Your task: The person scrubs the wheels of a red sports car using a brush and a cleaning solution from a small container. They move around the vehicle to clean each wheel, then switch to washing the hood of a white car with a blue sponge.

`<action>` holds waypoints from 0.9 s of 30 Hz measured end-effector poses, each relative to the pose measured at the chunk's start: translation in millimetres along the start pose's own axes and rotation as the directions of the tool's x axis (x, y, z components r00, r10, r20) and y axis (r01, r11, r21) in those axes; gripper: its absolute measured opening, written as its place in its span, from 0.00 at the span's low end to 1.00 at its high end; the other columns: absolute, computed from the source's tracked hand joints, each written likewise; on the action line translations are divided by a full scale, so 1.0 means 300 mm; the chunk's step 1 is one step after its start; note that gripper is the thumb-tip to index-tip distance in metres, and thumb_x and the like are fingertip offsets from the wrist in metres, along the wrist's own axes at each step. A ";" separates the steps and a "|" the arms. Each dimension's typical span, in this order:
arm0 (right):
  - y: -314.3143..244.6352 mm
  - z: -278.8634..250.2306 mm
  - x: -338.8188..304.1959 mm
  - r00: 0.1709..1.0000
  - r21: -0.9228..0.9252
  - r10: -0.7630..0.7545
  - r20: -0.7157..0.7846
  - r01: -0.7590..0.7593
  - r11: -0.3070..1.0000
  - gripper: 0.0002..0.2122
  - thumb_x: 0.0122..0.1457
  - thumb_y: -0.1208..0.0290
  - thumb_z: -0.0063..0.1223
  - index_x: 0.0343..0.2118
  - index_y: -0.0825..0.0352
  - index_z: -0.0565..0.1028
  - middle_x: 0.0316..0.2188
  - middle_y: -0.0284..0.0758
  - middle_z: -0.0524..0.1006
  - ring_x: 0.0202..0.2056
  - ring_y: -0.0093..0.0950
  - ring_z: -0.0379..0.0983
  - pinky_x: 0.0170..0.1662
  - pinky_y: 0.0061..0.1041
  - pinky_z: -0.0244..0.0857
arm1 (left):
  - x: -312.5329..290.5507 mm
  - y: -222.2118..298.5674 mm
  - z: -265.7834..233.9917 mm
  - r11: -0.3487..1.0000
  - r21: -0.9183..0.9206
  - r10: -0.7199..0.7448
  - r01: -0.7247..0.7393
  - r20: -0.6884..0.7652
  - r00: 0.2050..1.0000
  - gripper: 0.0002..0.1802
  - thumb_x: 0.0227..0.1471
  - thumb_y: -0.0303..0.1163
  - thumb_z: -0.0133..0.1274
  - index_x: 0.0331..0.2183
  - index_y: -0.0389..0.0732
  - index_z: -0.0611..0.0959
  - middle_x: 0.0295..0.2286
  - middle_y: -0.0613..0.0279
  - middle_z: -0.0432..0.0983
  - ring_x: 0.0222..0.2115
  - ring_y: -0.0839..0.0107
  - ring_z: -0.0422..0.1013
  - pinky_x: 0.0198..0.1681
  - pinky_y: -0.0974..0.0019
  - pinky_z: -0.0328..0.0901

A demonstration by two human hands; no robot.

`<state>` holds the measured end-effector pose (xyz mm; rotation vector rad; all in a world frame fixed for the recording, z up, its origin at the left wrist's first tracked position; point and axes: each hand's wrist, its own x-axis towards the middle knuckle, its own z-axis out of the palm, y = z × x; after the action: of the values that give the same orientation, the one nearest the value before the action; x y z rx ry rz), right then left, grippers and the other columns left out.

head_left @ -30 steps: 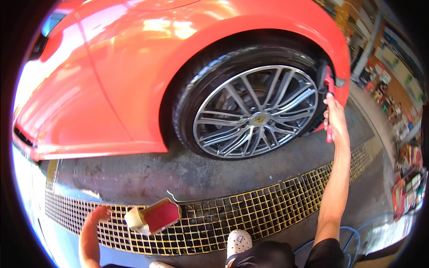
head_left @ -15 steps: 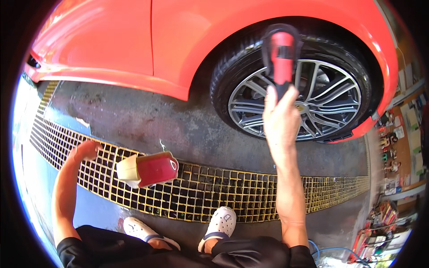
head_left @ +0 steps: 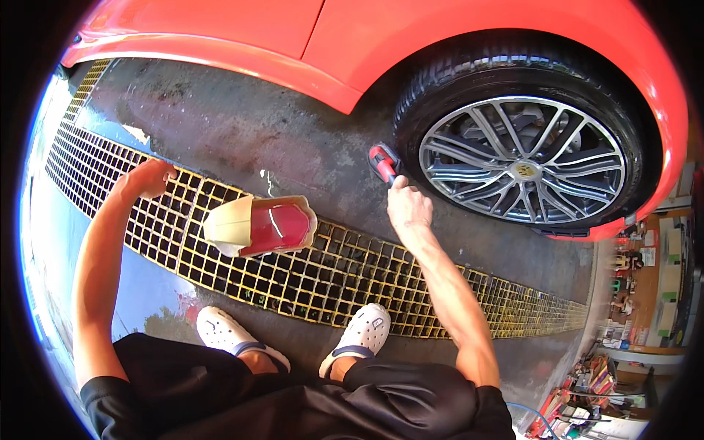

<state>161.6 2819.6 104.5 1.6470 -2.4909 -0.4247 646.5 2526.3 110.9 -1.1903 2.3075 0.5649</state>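
My right hand (head_left: 411,207) is closed round the handle of a red and black brush (head_left: 386,163). The brush head is just left of the black tyre (head_left: 411,125); whether they touch, I cannot tell. Inside the tyre sits a grey multi-spoke wheel rim (head_left: 523,169) with a gold-coloured centre cap. Over at the left, my left hand (head_left: 149,180) hangs above the yellow grate with its fingers curled in, and nothing shows in them. Right of it, a cut-open beige container (head_left: 229,226) with dark red liquid inside lies on the grate.
The red car body (head_left: 220,33) spans the far side. A yellow floor grate (head_left: 345,293) crosses in front of my white clogs (head_left: 361,334). Wet puddles lie at the left. Shelves (head_left: 660,286) with clutter stand at the right, and a blue hose (head_left: 532,412) lies near them.
My right hand has brought the brush down and left, from over the wheel to beside the tyre's left edge. My view has shifted, and my left hand appears slightly higher.
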 end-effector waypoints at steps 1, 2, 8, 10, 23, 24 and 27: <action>0.015 -0.009 -0.013 0.999 0.014 -0.013 0.037 0.012 1.000 0.09 0.62 0.72 0.48 0.40 0.74 0.70 0.27 0.45 0.82 0.26 0.37 0.84 0.29 0.34 0.80 | -0.002 -0.005 0.006 1.000 0.025 -0.017 0.017 0.026 1.000 0.31 0.43 0.15 0.47 0.51 0.40 0.83 0.44 0.48 0.82 0.49 0.54 0.77 0.53 0.57 0.70; 0.009 -0.050 -0.023 0.998 0.024 -0.037 0.054 0.035 0.999 0.11 0.66 0.67 0.47 0.41 0.72 0.70 0.27 0.46 0.82 0.26 0.39 0.84 0.27 0.35 0.79 | -0.018 -0.019 0.016 0.999 0.007 -0.038 0.038 0.022 0.999 0.30 0.44 0.15 0.47 0.51 0.41 0.83 0.43 0.49 0.82 0.49 0.54 0.77 0.53 0.57 0.70; 0.036 -0.230 -0.039 0.908 0.188 -0.063 -0.414 0.153 0.970 0.15 0.66 0.58 0.55 0.43 0.67 0.69 0.21 0.41 0.77 0.19 0.37 0.80 0.17 0.34 0.73 | -0.016 0.007 0.017 0.997 0.033 -0.076 0.073 0.099 0.992 0.31 0.44 0.16 0.47 0.53 0.42 0.82 0.47 0.49 0.81 0.51 0.53 0.75 0.56 0.56 0.69; 0.038 -0.226 0.009 0.887 0.181 -0.013 -0.461 0.108 0.977 0.14 0.65 0.59 0.56 0.41 0.65 0.68 0.22 0.41 0.77 0.19 0.38 0.79 0.18 0.36 0.73 | -0.024 -0.001 0.013 0.997 0.010 -0.080 0.079 0.071 0.994 0.30 0.45 0.16 0.47 0.52 0.41 0.82 0.46 0.48 0.82 0.50 0.52 0.76 0.56 0.56 0.70; 0.402 0.420 -0.050 0.960 0.011 -0.123 -0.251 0.130 0.991 0.10 0.68 0.62 0.46 0.45 0.63 0.68 0.24 0.39 0.77 0.22 0.33 0.81 0.20 0.32 0.74 | -0.113 -0.162 0.051 0.961 -0.143 -0.221 0.238 0.126 0.967 0.35 0.39 0.11 0.46 0.52 0.36 0.81 0.46 0.43 0.81 0.50 0.54 0.77 0.53 0.58 0.72; 0.455 0.441 -0.077 0.976 0.041 -0.099 -0.192 0.109 0.993 0.10 0.67 0.61 0.48 0.42 0.62 0.68 0.24 0.40 0.77 0.23 0.35 0.82 0.22 0.35 0.75 | -0.113 -0.168 0.047 0.974 -0.132 -0.169 0.183 0.109 0.980 0.35 0.38 0.11 0.46 0.52 0.35 0.81 0.46 0.42 0.81 0.49 0.54 0.77 0.51 0.59 0.73; 0.573 0.513 -0.150 0.987 0.012 -0.058 -0.147 0.061 0.998 0.15 0.64 0.55 0.54 0.41 0.61 0.68 0.25 0.41 0.78 0.25 0.37 0.82 0.25 0.36 0.76 | -0.118 -0.268 0.058 0.973 -0.160 -0.159 0.168 0.068 0.985 0.35 0.36 0.10 0.47 0.51 0.33 0.80 0.46 0.44 0.81 0.50 0.55 0.76 0.49 0.60 0.74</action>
<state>-11.3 2949.0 11.7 1.6965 -2.3509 -0.2787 735.4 2515.4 106.3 -1.4095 2.1256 0.7290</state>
